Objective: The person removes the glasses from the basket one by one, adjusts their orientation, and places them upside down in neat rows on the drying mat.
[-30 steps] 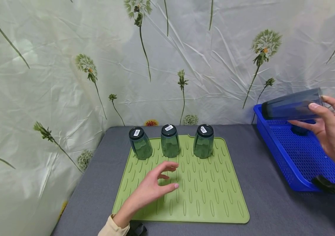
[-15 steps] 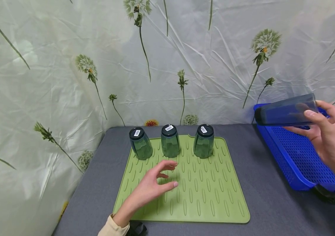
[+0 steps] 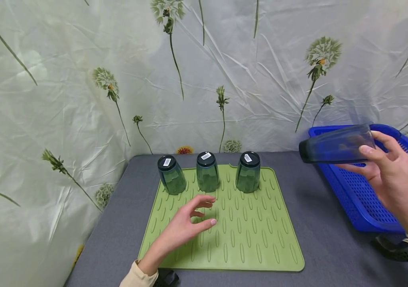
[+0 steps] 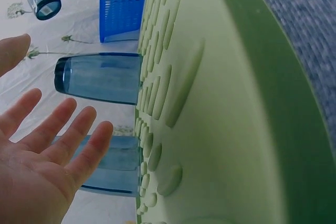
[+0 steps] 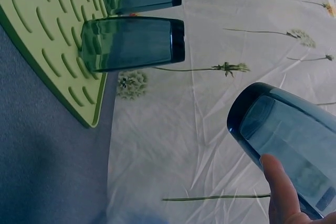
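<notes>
My right hand (image 3: 394, 171) grips a dark tinted drinking glass (image 3: 340, 145) near its rim. The glass lies almost level in the air, its thick dark base (image 5: 247, 106) toward the left, overlapping the basket's left rim in the head view. Over the green ribbed drying mat (image 3: 247, 239) hovers my left hand (image 3: 186, 229), fingers loosely bent and nothing between them. Upside down along the mat's far edge stand a left glass (image 3: 172, 175), a middle glass (image 3: 207, 173) and a right glass (image 3: 248, 173), each with a white label on its base.
A blue perforated plastic basket (image 3: 347, 199) sits at the right, partly behind my right hand. Dark grey cloth (image 3: 107, 239) covers the table under the mat. Behind rises a pale curtain (image 3: 261, 79) printed with dandelions.
My right hand has moved left and slightly down with the glass, from over the basket to its left rim. My left hand and the standing glasses stay in place.
</notes>
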{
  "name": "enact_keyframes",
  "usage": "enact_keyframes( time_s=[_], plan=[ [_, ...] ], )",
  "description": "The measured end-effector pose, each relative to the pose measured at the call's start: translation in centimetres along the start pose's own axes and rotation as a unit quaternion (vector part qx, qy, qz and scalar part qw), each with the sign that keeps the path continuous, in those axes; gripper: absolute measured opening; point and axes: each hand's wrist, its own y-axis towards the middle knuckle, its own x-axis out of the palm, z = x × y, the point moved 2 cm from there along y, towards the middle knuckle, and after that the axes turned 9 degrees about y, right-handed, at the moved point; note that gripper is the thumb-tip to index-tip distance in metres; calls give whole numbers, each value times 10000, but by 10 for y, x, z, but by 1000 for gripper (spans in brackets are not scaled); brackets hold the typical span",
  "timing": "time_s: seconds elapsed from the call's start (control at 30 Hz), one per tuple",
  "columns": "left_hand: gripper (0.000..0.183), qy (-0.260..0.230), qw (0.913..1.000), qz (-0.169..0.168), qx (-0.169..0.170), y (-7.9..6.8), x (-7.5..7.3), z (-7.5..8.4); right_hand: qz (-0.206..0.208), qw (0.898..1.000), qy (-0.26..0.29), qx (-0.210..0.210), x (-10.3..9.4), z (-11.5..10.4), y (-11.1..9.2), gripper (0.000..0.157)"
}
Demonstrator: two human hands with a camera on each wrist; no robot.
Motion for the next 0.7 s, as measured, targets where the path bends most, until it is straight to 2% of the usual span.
enact_keyframes(
  time_s=[0.2, 0.33, 0.43, 0.57, 0.7],
  plan=[
    [52, 74, 9998, 1, -163, 0, 2, 1, 26, 9999, 163, 45, 2, 5, -4, 48],
    [50, 16, 9997, -7, -235, -1, -1, 17, -51, 9997, 218, 39, 3, 7, -6, 48],
    [48, -5, 9999, 21, -163, -2, -3, 27, -90, 9999, 130, 40, 5, 10, -7, 48],
    [49, 15, 9999, 50, -161, -1, -3, 24, -71, 9999, 8, 86, 9, 13, -9, 50],
    [50, -60, 9996, 43, -272, 0, -6, 27, -52, 9999, 20, 154, 11, 16, -13, 51]
  ],
)
